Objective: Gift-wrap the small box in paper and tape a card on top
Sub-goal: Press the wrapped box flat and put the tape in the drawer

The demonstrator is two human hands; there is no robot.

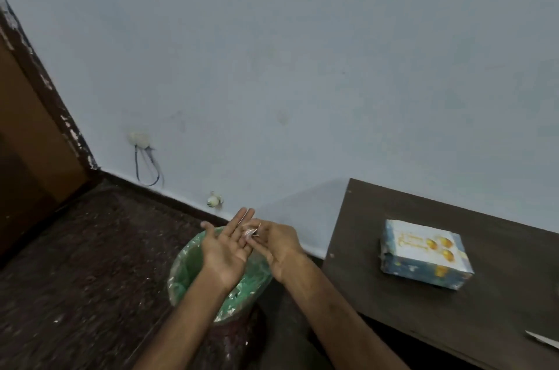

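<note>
The small box [425, 253], wrapped in blue paper with a pale card with yellow-orange spots on its top, lies on the dark wooden table [393, 303] at the right. Both hands are off the table, over a bin [184, 273] lined with a green bag. My left hand [225, 244] is held palm up with straight fingers. My right hand [272, 241] pinches a small crumpled scrap [250, 232] of clear tape or paper at the left hand's fingertips.
A pale flat thing [544, 340], only partly in view, lies at the table's lower right edge. The floor is dark and speckled. A brown door [33, 133] stands at the left. Wires [148, 167] hang from the blue-grey wall.
</note>
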